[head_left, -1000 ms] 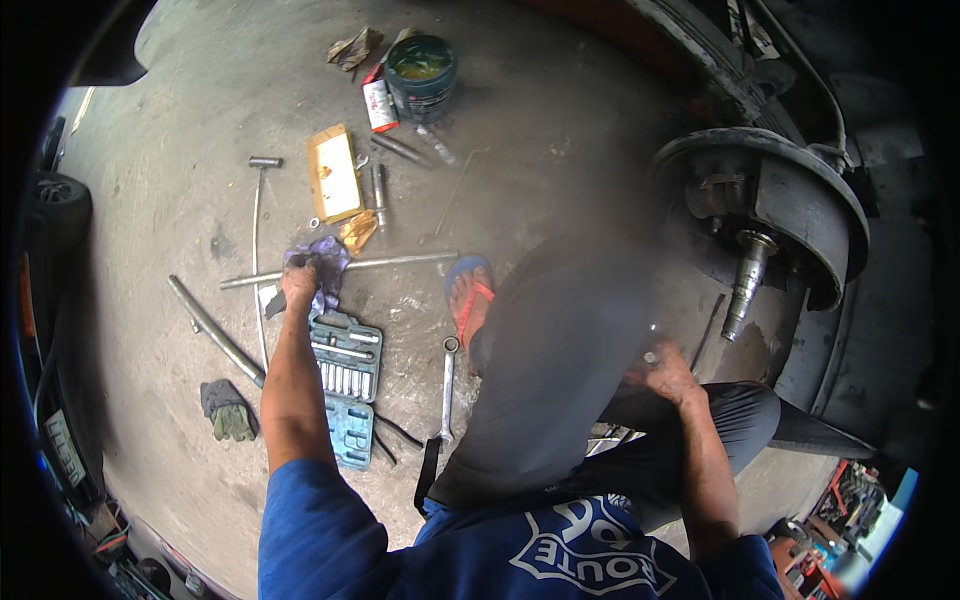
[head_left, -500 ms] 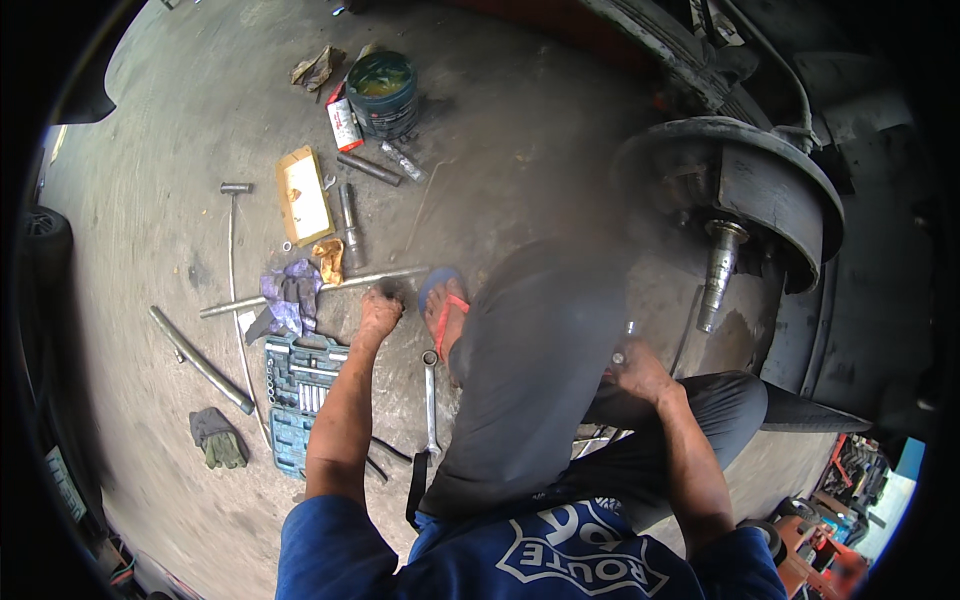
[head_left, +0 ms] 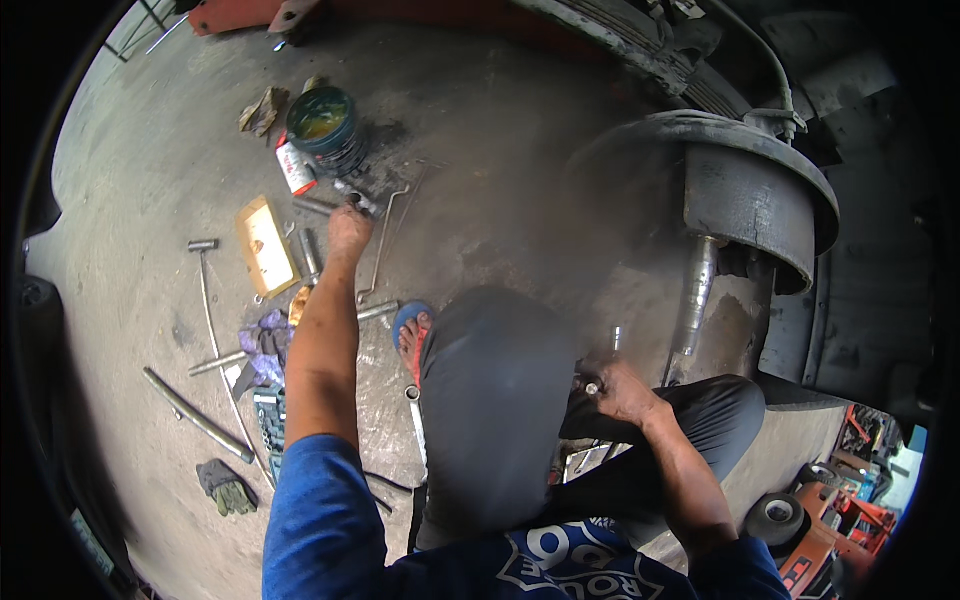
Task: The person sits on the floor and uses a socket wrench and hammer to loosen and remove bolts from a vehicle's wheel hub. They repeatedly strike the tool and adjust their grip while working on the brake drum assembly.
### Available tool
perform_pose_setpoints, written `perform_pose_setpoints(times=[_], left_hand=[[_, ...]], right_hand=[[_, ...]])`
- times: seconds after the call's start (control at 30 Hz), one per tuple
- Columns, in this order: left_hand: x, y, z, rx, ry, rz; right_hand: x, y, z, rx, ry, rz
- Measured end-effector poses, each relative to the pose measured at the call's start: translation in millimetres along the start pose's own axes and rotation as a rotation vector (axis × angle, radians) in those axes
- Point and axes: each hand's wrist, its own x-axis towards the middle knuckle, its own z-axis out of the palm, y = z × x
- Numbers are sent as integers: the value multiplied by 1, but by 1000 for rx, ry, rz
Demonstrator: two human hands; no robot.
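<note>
My left hand [head_left: 350, 235] reaches out beside the dark bucket [head_left: 326, 130], fingers curled around a short silver metal tube [head_left: 372, 206] on the floor. A darker pipe [head_left: 312, 205] lies next to it, partly behind the hand. A thin bent rod [head_left: 385, 240] rests just to the right. My right hand [head_left: 628, 393], close to my right knee, is closed around a metal tool; its shiny round end [head_left: 593, 388] and a short upright shaft [head_left: 617, 338] show, but its kind is unclear. Farther right, the wheel drum [head_left: 742, 205] has a bare greasy spindle [head_left: 700, 295] sticking out.
On the left lie a yellow tray [head_left: 266, 247], a purple rag [head_left: 266, 345], a long T-handled bar [head_left: 208, 290], a curved pipe [head_left: 198, 415], gloves [head_left: 228, 487] and a socket set case [head_left: 269, 420]. A combination wrench [head_left: 415, 420] is beside my foot [head_left: 412, 340].
My left hand has moved forward from beside the long bar to the short tubes near the bucket. My right hand keeps its grip near the knee. The view has shifted.
</note>
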Motion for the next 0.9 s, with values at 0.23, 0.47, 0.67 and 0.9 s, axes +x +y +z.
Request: perform_pose_setpoints(times=[0.23, 0.47, 0.67, 0.9], left_hand=[[102, 12, 33, 215, -160, 20], [103, -9, 60, 379, -66, 11], [77, -2, 43, 497, -3, 167], [-50, 106, -2, 73, -254, 43]], right_hand=[[4, 5, -9, 36, 22, 26], [26, -9, -16, 34, -206, 35], [60, -8, -3, 43, -148, 34], [55, 0, 24, 414, 141, 196]])
